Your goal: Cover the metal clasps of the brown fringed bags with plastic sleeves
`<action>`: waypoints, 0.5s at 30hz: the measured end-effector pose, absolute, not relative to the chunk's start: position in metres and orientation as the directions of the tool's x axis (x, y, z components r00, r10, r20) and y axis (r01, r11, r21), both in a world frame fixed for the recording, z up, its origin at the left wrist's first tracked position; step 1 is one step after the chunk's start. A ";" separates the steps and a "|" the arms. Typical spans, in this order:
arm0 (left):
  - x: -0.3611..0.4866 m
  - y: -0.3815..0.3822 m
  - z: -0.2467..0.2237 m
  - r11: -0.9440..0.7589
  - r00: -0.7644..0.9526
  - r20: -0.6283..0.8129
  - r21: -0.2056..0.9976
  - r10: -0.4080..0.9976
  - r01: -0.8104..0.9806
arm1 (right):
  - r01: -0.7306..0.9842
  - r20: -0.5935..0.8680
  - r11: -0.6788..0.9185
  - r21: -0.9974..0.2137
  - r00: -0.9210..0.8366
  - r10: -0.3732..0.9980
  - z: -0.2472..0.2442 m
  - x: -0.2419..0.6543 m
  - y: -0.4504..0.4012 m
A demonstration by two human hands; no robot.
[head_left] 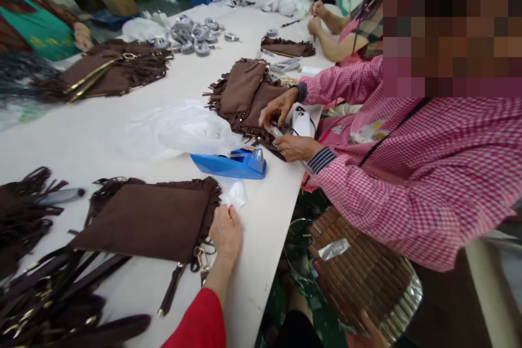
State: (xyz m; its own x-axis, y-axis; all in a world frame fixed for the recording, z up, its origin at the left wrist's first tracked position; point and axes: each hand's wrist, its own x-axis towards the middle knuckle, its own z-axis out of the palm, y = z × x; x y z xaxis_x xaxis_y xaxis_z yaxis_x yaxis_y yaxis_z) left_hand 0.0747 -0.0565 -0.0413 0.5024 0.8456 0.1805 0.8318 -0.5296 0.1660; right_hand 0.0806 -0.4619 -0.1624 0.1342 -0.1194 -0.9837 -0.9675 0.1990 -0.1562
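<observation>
Head view: left hand [225,232] on brown fringed bag [147,221]

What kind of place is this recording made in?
Probably a bag-making workshop: many alike brown fringed bags on a long white table, a blue tape dispenser, and co-workers handling bags alongside.

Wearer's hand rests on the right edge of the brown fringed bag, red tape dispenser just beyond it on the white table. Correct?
Not quite: the tape dispenser is blue, not red. The head view shows it just beyond the brown fringed bag on the white table. The rest holds: the hand rests at the bag's right edge, by a bit of clear plastic.
</observation>
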 end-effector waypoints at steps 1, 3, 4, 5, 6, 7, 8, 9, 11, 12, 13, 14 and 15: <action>0.075 -0.056 -0.041 -0.525 0.498 0.181 0.162 0.848 0.835 | -0.955 -0.988 0.264 -0.137 0.112 -0.109 -0.164 0.080 -0.464; 0.075 -0.056 -0.041 -0.518 0.492 0.178 0.157 0.852 0.841 | -0.913 -0.993 0.392 -0.112 0.091 -0.072 -0.168 0.079 -0.465; 0.076 -0.056 -0.041 -0.515 0.490 0.174 0.156 0.854 0.843 | -0.888 -0.994 0.448 -0.107 0.089 -0.061 -0.171 0.078 -0.465; 0.076 -0.056 -0.040 -0.510 0.486 0.169 0.157 0.857 0.845 | -0.856 -0.993 0.503 -0.117 0.094 -0.070 -0.174 0.076 -0.464; 0.076 -0.056 -0.040 -0.506 0.483 0.164 0.159 0.860 0.848 | -0.818 -0.989 0.557 -0.144 0.109 -0.096 -0.177 0.075 -0.462; 0.077 -0.056 -0.039 -0.501 0.478 0.161 0.163 0.864 0.850 | -0.776 -0.983 0.605 -0.181 0.129 -0.128 -0.180 0.073 -0.461; 0.077 -0.056 -0.039 -0.497 0.473 0.161 0.167 0.866 0.852 | -0.736 -0.977 0.643 -0.214 0.149 -0.154 -0.183 0.071 -0.458; 0.077 -0.057 -0.039 -0.492 0.469 0.161 0.171 0.868 0.853 | -0.704 -0.972 0.669 -0.236 0.162 -0.171 -0.185 0.069 -0.456; 0.077 -0.057 -0.039 -0.488 0.463 0.164 0.177 0.871 0.855 | -0.662 -0.965 0.702 -0.262 0.191 -0.180 -0.188 0.068 -0.451; 0.077 -0.057 -0.039 -0.486 0.461 0.164 0.178 0.872 0.856 | -0.646 -0.962 0.713 -0.271 0.209 -0.177 -0.188 0.068 -0.448; 0.077 -0.057 -0.039 -0.484 0.459 0.164 0.176 0.873 0.857 | -0.626 -0.956 0.724 -0.289 0.234 -0.179 -0.187 0.070 -0.444; 0.077 -0.057 -0.039 -0.483 0.459 0.164 0.174 0.873 0.858 | -0.608 -0.949 0.733 -0.305 0.261 -0.178 -0.187 0.072 -0.441; 0.077 -0.057 -0.039 -0.482 0.457 0.165 0.169 0.874 0.860 | -0.596 -0.942 0.738 -0.317 0.287 -0.173 -0.185 0.075 -0.437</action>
State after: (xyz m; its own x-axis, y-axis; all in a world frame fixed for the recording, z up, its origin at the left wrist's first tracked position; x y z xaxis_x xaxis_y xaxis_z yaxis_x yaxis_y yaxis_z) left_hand 0.0768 -0.0570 -0.0391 0.4569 0.8740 0.1654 0.8599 -0.4815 0.1695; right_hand 0.0746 -0.4372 -0.1853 0.2874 -0.1727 -0.9421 -0.5961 0.7377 -0.3171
